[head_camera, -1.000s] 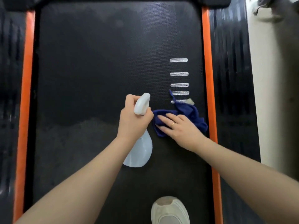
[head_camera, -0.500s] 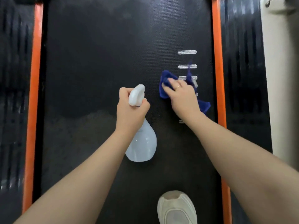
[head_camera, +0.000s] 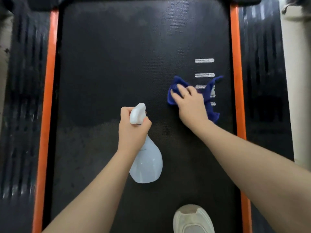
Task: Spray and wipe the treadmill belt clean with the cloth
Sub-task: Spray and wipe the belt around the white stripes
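Black treadmill belt (head_camera: 109,64) lies between orange side rails. Spray bottle (head_camera: 146,162) hangs mid-belt, left hand (head_camera: 133,130) wrapped round its neck, ready to spray. Right hand (head_camera: 190,105) presses flat fingers on blue cloth (head_camera: 212,106) near the belt's right edge, wiping.

- My left hand (head_camera: 133,130) is curled in a fist around the neck of the spray bottle (head_camera: 146,162), knuckles up, forearm reaching in from the lower left.
- My right hand (head_camera: 191,105) lies palm down on the cloth (head_camera: 210,98), fingers pointing up and left, a ring on one finger.
- My right forearm stretches in from the lower right.
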Available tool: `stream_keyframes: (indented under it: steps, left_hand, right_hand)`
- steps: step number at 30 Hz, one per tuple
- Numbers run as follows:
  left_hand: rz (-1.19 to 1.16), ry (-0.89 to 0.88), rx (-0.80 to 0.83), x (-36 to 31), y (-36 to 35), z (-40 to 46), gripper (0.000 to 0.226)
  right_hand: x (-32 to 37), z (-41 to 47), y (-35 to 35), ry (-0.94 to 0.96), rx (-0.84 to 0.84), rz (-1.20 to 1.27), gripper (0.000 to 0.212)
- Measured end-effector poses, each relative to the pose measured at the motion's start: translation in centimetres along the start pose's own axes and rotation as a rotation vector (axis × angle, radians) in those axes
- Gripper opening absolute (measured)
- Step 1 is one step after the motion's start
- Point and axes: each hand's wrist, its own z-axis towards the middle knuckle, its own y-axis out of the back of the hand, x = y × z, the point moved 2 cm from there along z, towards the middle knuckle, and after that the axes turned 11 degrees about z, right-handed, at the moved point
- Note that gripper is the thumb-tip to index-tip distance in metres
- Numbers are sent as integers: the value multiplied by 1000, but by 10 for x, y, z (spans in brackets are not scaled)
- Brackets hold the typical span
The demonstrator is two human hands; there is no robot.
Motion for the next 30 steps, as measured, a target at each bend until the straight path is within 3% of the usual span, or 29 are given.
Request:
stream_keyframes:
  steps: [3,5,7,9,11,13,15,17,18,20,22,23,25,28,30]
  left_hand:
    - [-18,26,-4,1,0,3,24]
    - [-28,40,-14,3,1,4,24]
    - [-57,39,-42,7,5,7,26]
    - [-70,36,-73,11,11,7,26]
    - [-79,37,-104,16,20,8,27]
    - [-88,32,-134,18,32,11,24]
    - [-78,17,-164,23,47,16,25]
    - [-62,7,-187,31,64,18,26]
    - [-51,8,-190,36,72,19,26]
    - [-35,33,-186,48,86,18,27]
    - [-52,81,-195,60,95,13,26]
    - [-71,110,-212,64,99,9,26]
    - [-114,162,-266,73,108,2,27]
    - [-168,227,-354,86,124,-8,28]
    - [-202,301,-414,97,135,-14,29]
  right_hand:
    - [32,-30,-10,338,140,69,43]
    - [33,-17,-10,424,203,45,46]
    - [26,13,-7,282,146,-20,44]
    - [20,40,-5,-48,130,-26,44]
    - [40,40,-12,-110,127,-14,45]
    - [77,24,-20,142,181,7,45]
    - [104,7,-32,461,347,42,37]
    - [107,19,-35,613,444,26,36]
    - [104,33,-34,567,415,36,38]
    - [102,61,-29,299,315,25,47]
    - [111,65,-35,1,360,-15,54]
    - [125,56,-37,-54,392,-13,56]
    - [166,31,-42,142,363,105,53]
    - [214,-5,-57,548,573,174,48]
    - [216,-2,-58,482,648,251,48]
